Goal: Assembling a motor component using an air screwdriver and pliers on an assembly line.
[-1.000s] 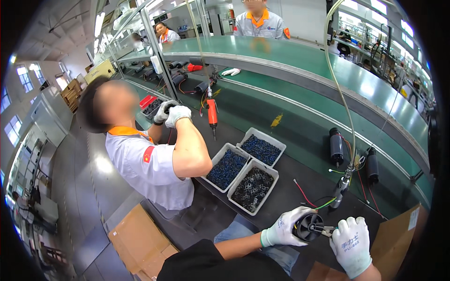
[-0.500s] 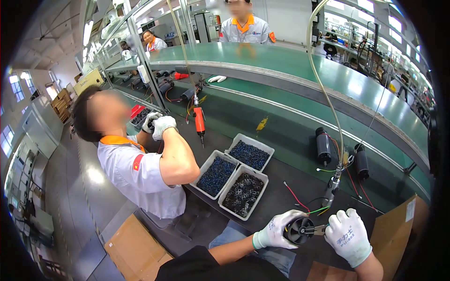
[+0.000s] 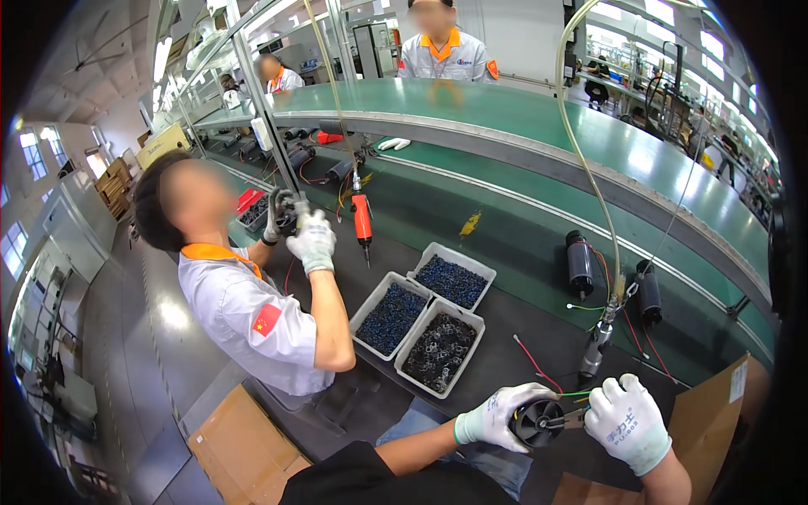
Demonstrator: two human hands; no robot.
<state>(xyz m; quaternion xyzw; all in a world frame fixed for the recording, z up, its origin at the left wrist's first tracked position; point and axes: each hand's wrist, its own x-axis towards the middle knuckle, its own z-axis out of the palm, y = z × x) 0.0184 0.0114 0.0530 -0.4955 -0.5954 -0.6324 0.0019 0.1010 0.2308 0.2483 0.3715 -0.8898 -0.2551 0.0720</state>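
Observation:
In my white-gloved left hand (image 3: 495, 419) is a round black motor (image 3: 528, 429), its fan-like end turned up. The fingers wrap round its side. My right hand (image 3: 629, 425), also gloved, is closed on pliers (image 3: 576, 418); only their metal jaws show, the handles being hidden in the palm. The jaw tips meet the middle of the fan face, at the shaft. Red, green and yellow wires (image 3: 539, 364) stretch from the motor over the dark bench.
Three white bins (image 3: 439, 347) of small dark parts and rings stand left of my hands. A screwdriver (image 3: 596, 349) hangs on a hose ahead. Two black motors (image 3: 581, 265) lie beyond. A cardboard box (image 3: 711, 417) is at the right. A co-worker (image 3: 252, 303) works at the left.
The motor and pliers have shifted slightly, the jaws still at the fan's middle. The co-worker on the left has moved the gloved hands and now holds a part with them apart.

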